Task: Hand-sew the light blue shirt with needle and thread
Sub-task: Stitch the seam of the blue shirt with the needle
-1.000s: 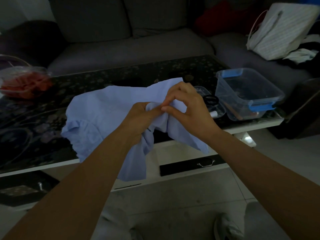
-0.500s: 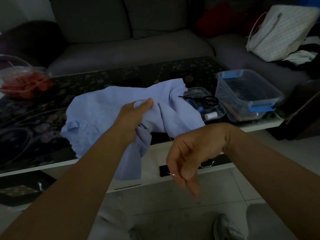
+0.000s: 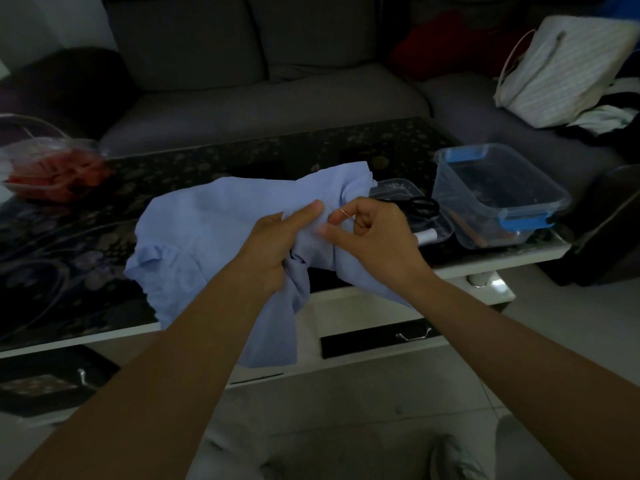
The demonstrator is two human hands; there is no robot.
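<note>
The light blue shirt (image 3: 207, 223) lies crumpled on the dark patterned coffee table (image 3: 86, 258), part of it hanging over the front edge. My left hand (image 3: 277, 244) grips a bunched fold of the shirt, thumb stretched along the top of the fold. My right hand (image 3: 374, 237) is just right of it, pinching a thin silver needle (image 3: 344, 213) whose tip is at the fold by my left thumb. The thread is too fine to make out.
A small clear tray (image 3: 398, 188) with black scissors (image 3: 420, 206) and a white thread spool (image 3: 426, 235) sits right of the shirt. Beyond it stands a clear box with blue clips (image 3: 498, 195). A bag of red items (image 3: 52, 171) sits far left. Sofa behind.
My right hand, which had swung down and away to the lower right with the needle, has come back up to the fold. My left hand keeps its grip on the shirt.
</note>
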